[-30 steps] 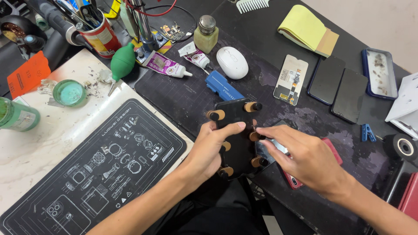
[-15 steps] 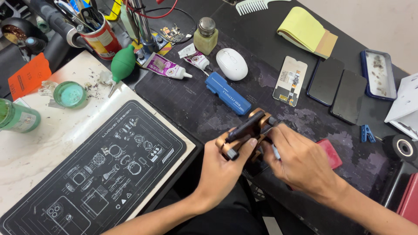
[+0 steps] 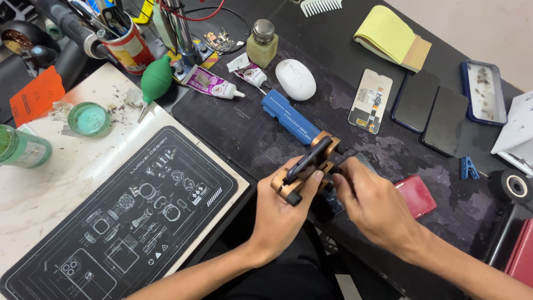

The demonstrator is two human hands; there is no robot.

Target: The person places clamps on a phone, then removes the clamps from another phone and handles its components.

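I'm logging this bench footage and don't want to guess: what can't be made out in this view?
- The right hand: its fingertips are tucked behind the clamp holder, so their grip is hidden.
- The dark device in the holder shows edge-on; its face is unseen.
- The left hand covers the holder's underside.
- The tape roll and the red case beside it are cut off by the right edge.

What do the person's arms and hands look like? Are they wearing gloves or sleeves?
No gloves and no sleeves show. The left hand and the right hand are both bare, and so are the forearms as far as the picture reaches. I see no rings, watch or bracelets. The fingernails are short and plain.
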